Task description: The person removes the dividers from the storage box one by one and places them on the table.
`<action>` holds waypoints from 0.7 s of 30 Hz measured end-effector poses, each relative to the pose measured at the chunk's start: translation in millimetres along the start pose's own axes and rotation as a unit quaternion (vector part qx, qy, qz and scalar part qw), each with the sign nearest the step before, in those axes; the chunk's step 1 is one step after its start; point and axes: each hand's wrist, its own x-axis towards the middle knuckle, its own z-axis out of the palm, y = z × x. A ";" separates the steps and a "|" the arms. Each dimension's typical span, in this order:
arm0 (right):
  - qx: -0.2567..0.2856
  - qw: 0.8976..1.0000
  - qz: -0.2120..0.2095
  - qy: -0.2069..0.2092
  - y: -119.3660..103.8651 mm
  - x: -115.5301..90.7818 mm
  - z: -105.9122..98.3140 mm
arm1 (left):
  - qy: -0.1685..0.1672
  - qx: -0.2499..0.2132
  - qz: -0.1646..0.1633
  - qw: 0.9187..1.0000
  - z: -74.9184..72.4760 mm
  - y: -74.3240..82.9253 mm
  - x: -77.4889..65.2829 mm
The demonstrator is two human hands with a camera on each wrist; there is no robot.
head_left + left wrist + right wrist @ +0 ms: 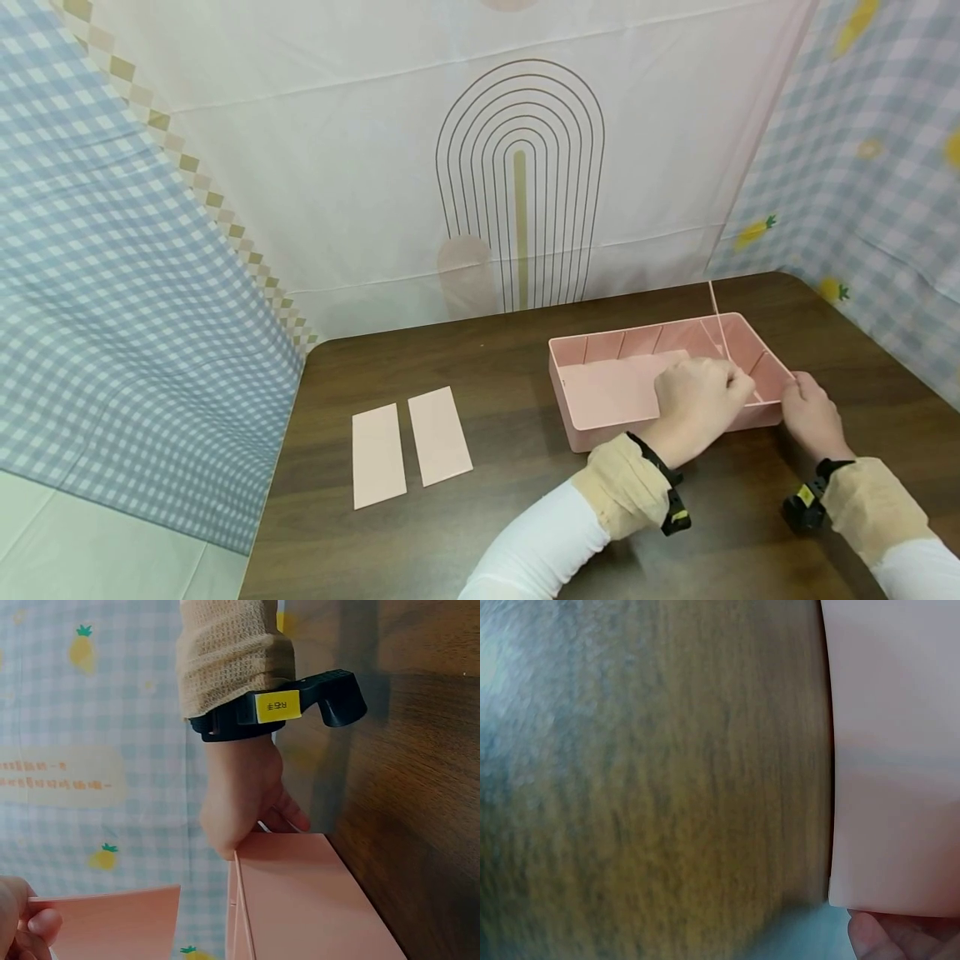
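A shallow pink box (607,437) with upright slots along its inner walls sits at the right of the table. My left hand (701,398) pinches a thin, flat pink panel (718,318) by its edge over the box's right end. Seen from the head, the panel is nearly edge-on; in the left wrist view more of the panel's face (124,922) shows. My right hand (813,415) grips the box at its near right corner. The right wrist view shows its fingertips (866,937) at the edge of the pink wall (900,765).
Two flat pink panels (378,457) (440,436) lie side by side on the dark wooden table (502,517), left of the box. A pale curtain (360,183) hangs behind the table, with blue checked cloth (885,192) along the right side.
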 end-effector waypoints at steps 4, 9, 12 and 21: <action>-0.001 1.000 -0.001 -0.002 1.3 0.6 -0.8 | -0.001 -0.009 0.002 1.000 -1.9 -1.4 -0.5; -0.002 1.000 0.003 -0.006 1.9 0.9 -1.1 | 0.006 -0.024 0.007 1.000 -4.1 -3.8 -1.0; -0.001 1.000 0.003 -0.007 1.4 0.4 -0.7 | 0.022 -0.031 0.008 0.999 -6.2 -5.9 -2.3; -0.003 1.000 -0.002 -0.006 1.1 0.4 -1.3 | 0.045 -0.050 -0.006 0.998 -13.2 -14.6 -7.3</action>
